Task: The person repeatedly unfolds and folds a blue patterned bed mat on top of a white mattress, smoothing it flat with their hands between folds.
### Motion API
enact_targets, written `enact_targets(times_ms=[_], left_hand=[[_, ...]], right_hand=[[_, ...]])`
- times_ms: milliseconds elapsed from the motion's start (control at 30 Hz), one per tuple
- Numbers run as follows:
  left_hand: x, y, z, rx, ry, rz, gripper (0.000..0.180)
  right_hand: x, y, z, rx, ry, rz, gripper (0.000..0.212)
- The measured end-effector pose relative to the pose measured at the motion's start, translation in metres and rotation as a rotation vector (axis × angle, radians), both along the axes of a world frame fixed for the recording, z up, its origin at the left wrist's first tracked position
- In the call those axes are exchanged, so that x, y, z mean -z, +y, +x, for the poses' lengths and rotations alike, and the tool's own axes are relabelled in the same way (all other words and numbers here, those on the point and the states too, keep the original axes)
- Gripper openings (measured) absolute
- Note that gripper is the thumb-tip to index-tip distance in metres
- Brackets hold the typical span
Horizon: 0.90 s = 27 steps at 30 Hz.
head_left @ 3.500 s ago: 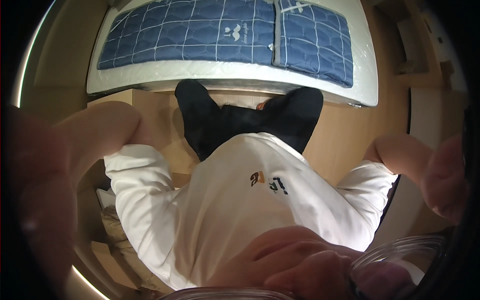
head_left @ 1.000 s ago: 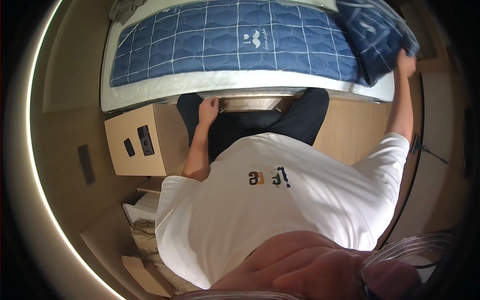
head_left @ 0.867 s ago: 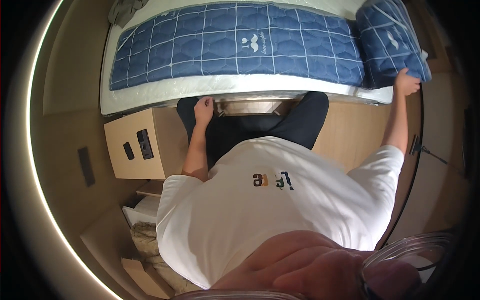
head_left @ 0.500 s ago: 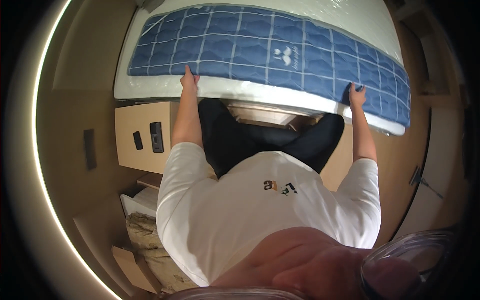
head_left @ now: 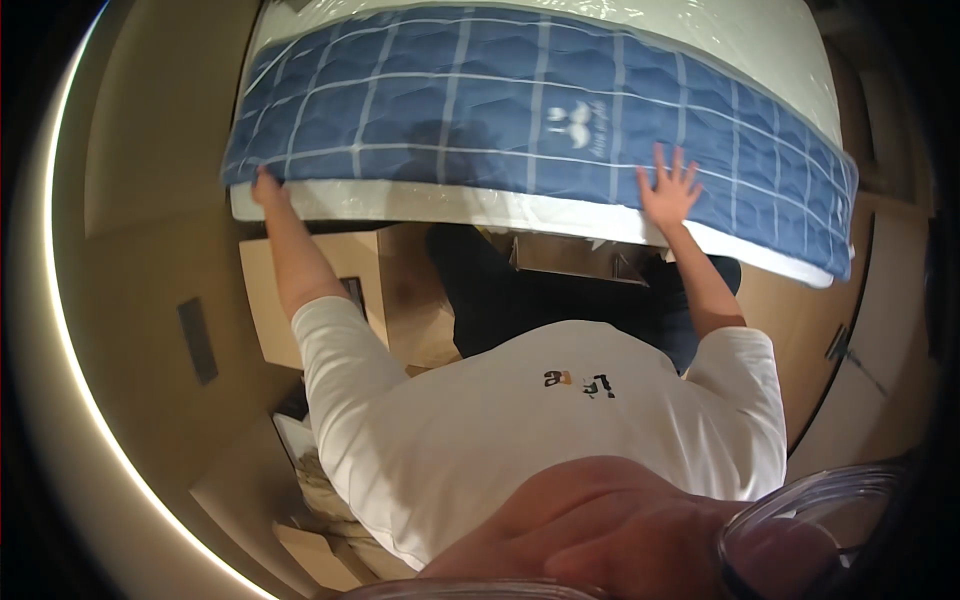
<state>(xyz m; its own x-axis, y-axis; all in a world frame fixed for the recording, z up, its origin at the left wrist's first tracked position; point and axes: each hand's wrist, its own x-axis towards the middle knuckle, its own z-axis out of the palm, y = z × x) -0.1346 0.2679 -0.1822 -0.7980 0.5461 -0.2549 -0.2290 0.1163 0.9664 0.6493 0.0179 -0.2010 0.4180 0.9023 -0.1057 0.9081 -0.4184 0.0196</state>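
Note:
A blue quilted mattress pad (head_left: 400, 110) with white grid lines lies in a long folded strip across the white mattress (head_left: 420, 203). At the pad's near left corner, my left hand (head_left: 268, 188) is closed on the edge, its fingertips partly hidden. My right hand (head_left: 668, 192) lies with fingers spread over the near edge, right of the middle, palm down on the pad and holding nothing. A small white printed mark (head_left: 572, 125) shows on the pad beyond that hand.
Clear plastic film (head_left: 720, 30) covers the mattress beyond the pad. A light wooden cabinet (head_left: 312, 285) stands by my left forearm, with a dark object on top partly behind the arm. A wall (head_left: 150, 260) runs along the left. An open box (head_left: 315, 555) sits at lower left.
My left hand has slid left along the edge to the pad's corner. My right hand has let go of the edge, moved left and spread flat. The pad's left end sits farther left and nearer.

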Motion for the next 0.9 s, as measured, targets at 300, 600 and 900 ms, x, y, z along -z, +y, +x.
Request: enact_targets(times_ms=[300,600,900], left_hand=[[-0.032,-0.097,0.303,0.725,1.536,0.04,0.065],[-0.004,-0.242,0.54,1.022,1.518,-0.251,0.061],[-0.008,-0.201,0.519,1.065,1.557,-0.085,0.056]], right_hand=[[-0.083,0.052,0.012,-0.45,0.247,0.35,0.039],[-0.082,0.176,0.221,-0.185,-0.354,-0.2,0.117],[-0.048,0.134,0.22,-0.275,-0.107,0.201,0.039]])
